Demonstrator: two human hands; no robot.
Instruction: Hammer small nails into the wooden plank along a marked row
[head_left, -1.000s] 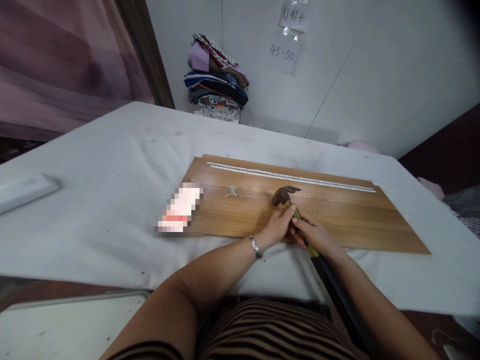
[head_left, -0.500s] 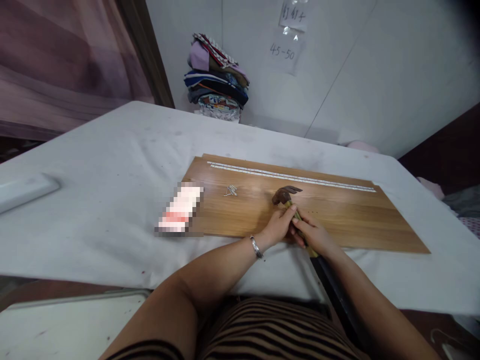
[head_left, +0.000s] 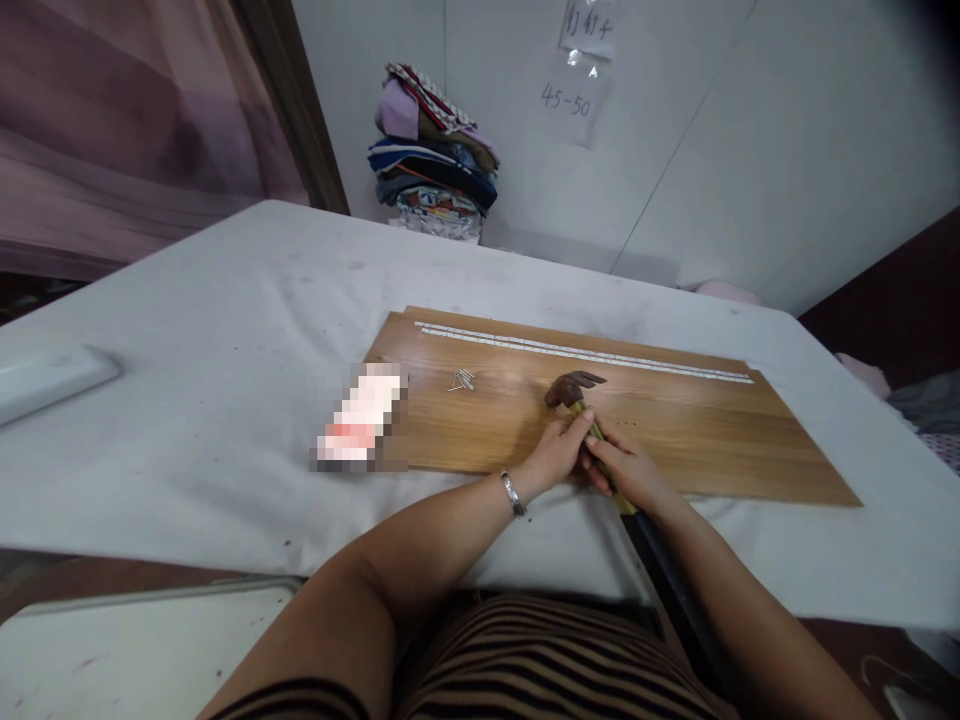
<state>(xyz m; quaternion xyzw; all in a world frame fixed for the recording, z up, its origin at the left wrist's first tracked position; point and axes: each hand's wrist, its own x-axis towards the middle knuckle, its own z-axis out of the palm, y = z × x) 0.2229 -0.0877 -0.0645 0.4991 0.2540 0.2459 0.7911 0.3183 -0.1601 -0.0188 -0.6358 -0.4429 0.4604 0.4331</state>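
Note:
A claw hammer (head_left: 574,388) with a rusty head and a yellow and black handle slants over the near half of a wooden board (head_left: 480,430). Just below its head, my left hand (head_left: 559,450) is closed round the handle. My right hand (head_left: 630,465) grips the same handle from the other side, its fingers meeting the left ones. Part of the handle is hidden by the hands. Several loose nails (head_left: 462,380) lie in a small pile on the board's left part. Two white measuring strips (head_left: 585,352) run along the board's far side.
A pixelated phone-like object (head_left: 364,415) lies at the board's left end. The board rests on a table with a white cloth (head_left: 225,400). Folded clothes (head_left: 435,155) are stacked by the wall at the back. A white object (head_left: 56,380) lies at the table's left edge.

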